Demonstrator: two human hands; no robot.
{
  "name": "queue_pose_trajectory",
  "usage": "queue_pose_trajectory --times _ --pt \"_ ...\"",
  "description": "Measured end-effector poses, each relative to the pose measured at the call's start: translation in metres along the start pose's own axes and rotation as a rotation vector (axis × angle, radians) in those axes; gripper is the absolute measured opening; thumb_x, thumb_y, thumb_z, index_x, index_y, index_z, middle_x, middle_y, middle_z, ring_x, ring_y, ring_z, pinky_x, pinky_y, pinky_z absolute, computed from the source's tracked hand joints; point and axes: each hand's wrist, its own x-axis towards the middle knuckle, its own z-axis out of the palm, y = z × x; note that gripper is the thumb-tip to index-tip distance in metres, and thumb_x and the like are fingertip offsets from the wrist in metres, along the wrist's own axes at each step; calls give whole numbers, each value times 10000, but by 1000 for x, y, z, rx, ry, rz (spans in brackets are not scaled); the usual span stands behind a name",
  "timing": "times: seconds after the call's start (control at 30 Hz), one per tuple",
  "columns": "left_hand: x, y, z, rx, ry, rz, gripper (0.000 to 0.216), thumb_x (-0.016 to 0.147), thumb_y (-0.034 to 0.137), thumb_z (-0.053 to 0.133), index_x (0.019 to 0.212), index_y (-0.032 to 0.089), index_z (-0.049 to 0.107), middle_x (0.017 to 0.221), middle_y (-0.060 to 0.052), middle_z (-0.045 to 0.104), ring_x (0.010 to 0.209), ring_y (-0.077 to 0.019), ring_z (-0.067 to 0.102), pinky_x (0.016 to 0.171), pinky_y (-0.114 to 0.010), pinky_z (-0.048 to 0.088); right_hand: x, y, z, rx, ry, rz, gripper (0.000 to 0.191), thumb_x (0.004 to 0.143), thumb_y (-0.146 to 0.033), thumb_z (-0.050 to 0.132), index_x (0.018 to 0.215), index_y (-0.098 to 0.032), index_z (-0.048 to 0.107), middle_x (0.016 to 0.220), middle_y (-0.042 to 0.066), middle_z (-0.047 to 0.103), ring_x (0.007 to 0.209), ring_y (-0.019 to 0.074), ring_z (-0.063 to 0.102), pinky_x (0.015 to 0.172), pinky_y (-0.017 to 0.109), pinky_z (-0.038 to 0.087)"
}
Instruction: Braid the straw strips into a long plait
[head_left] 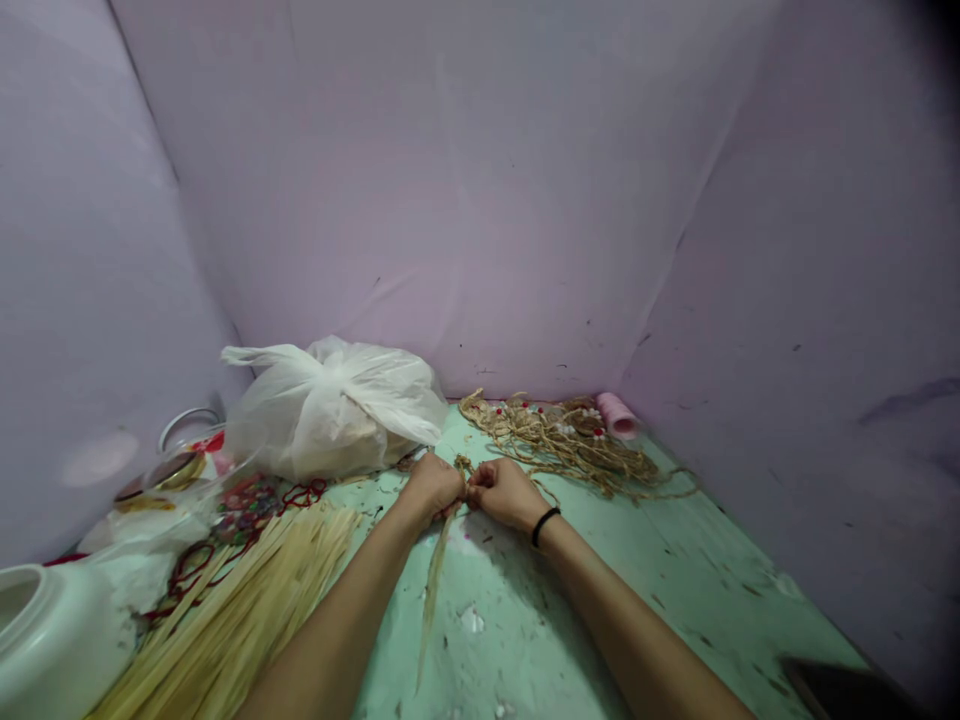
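Note:
Both my hands meet over the middle of the green tabletop (465,580). My left hand (435,487) is closed around a piece of braided plant fibre (464,464), whose upper end pokes out between the hands. From under my left hand a loose pale fibre strip (433,590) hangs down towards me. My right hand (504,492), with a black band at the wrist, pinches at the same fibre piece close against the left fingers. The fingers hide most of the piece.
Behind my right hand lies a heap of braided fibre cords (577,450) with red and white beads, beside a pink thread spool (618,415). To the left are a knotted white plastic bag (330,410), pale fibre strips (255,600), red cord (304,494) and a white jar (67,640).

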Motion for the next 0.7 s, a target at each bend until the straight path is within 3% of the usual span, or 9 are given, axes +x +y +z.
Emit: queue_pose_trajectory --times 0.23,0.5,0.6,0.7 --pt "-3 4 0 -75 7 -73 209 534 93 487 346 143 410 273 15 355 247 -72 289 294 -203 185 -16 -26 -17 -249 103 30 83 545 -175 559 504 -137 620 461 42 553 472 112 451 441 221 237" --pt "4 -4 -7 -145 -74 -133 129 502 97 451 377 125 453 267 15 363 249 -62 293 298 -185 158 -31 -42 0 -446 139 -132 106 579 -147 540 531 -135 635 581 129 618 533 162 506 486 254 249" --pt "6 -7 -11 -144 -144 -83 111 499 111 483 393 127 454 271 27 358 254 -53 284 298 -175 133 -27 -39 -10 -415 51 -132 113 595 -205 557 573 -145 650 577 93 619 545 158 518 487 243 271" --pt "8 -9 -15 -171 -201 -54 118 519 158 508 415 126 465 279 38 350 252 -37 254 302 -169 106 -18 -30 -22 -195 49 -41 147 634 -235 524 596 -143 632 542 35 591 532 124 507 480 210 300"
